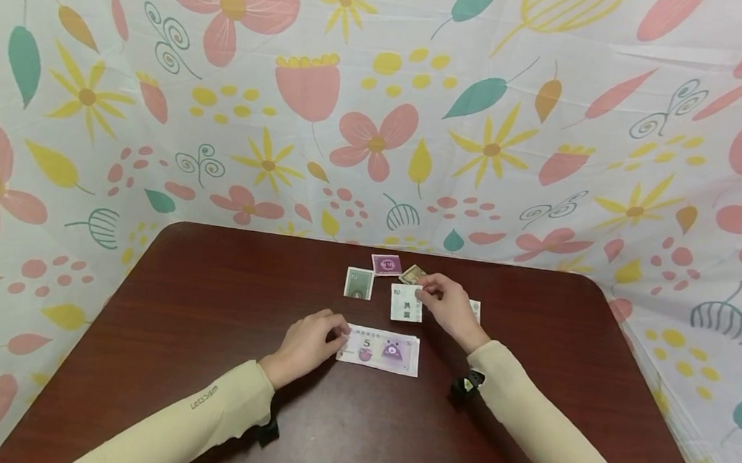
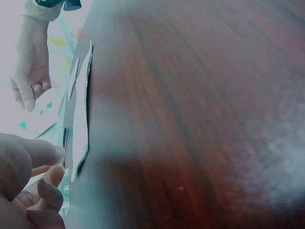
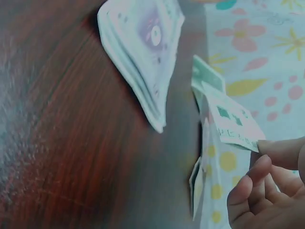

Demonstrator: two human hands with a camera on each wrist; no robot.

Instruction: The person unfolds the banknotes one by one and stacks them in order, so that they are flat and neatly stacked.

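My right hand (image 1: 447,303) pinches the right edge of a small white play banknote (image 1: 406,303) marked 2. In the right wrist view this banknote slants up from the fingertips, its dark characters showing. A stack of purple-and-white play banknotes (image 1: 388,350), with a 5 on top, lies flat nearer the front of the table. At its left end rests my left hand (image 1: 311,344), the fingers loosely bent and the fingertips right at the edge. The left wrist view shows the stack (image 2: 82,114) edge-on just beyond these fingers.
Behind the stack lie a green note (image 1: 358,283) marked 2, a small purple note (image 1: 386,265) and a brownish note (image 1: 411,274). Another pale note (image 1: 475,311) shows partly behind the right wrist. A flower-patterned cloth (image 1: 378,145) borders the dark wooden table (image 1: 211,270).
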